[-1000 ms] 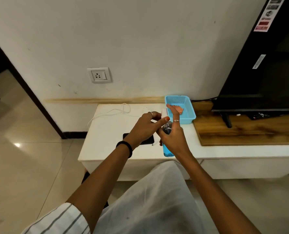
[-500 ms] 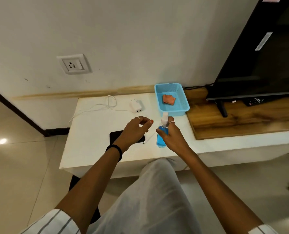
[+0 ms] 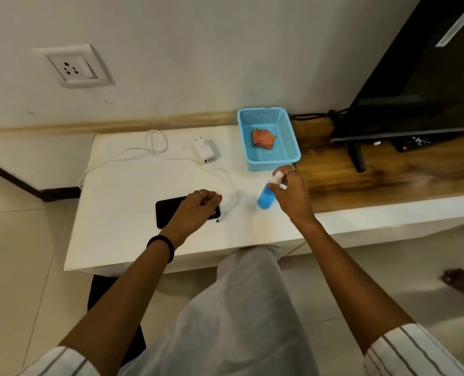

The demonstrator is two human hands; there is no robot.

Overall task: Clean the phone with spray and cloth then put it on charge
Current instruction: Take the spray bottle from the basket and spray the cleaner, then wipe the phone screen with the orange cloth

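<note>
A black phone (image 3: 168,211) lies flat on the white cabinet top (image 3: 133,183). My left hand (image 3: 195,210) rests over the phone's right end with fingers curled; whether it grips the phone I cannot tell. My right hand (image 3: 290,191) is shut on a small blue spray bottle (image 3: 266,198) with a white nozzle, held upright just right of the phone. An orange cloth (image 3: 263,138) lies inside the blue plastic basket (image 3: 287,156) behind the bottle. A white charger (image 3: 205,151) and its white cable (image 3: 149,151) lie behind the phone; the cable's plug ends beside the phone.
A wall socket (image 3: 73,67) sits on the wall at upper left. A black television (image 3: 415,85) stands on the wooden top (image 3: 388,169) to the right, with a remote (image 3: 415,142) under it. Tiled floor lies left of the cabinet.
My hands have parted. The left hand dropped from the bottle's nozzle down onto the phone. The right hand carried the bottle slightly to the right. The view tilted downward.
</note>
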